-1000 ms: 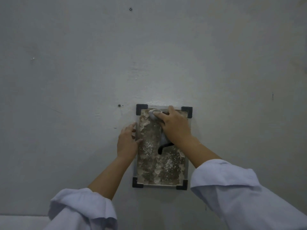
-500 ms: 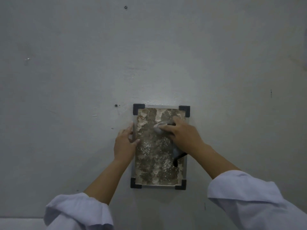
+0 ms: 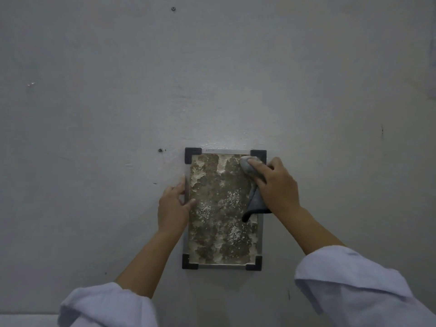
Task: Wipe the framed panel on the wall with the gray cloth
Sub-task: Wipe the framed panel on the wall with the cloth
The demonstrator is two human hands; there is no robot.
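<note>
The framed panel (image 3: 219, 220) hangs on the grey wall: a mottled brown and cream surface with white specks, a thin silver rim and black corner pieces. My right hand (image 3: 276, 185) presses the gray cloth (image 3: 253, 197) against the panel's upper right corner, the cloth's tail hanging down under my palm. My left hand (image 3: 173, 206) rests flat against the panel's left edge at mid height, thumb on the surface, holding nothing.
The grey wall (image 3: 212, 79) fills the view. A small screw head (image 3: 160, 150) sits left of the panel's top corner and another (image 3: 173, 8) high up. A pale strip (image 3: 26, 320) runs along the bottom left.
My right hand with the cloth has moved from the panel's upper left, down across the middle, and up to the upper right corner. My left hand has stayed on the left edge.
</note>
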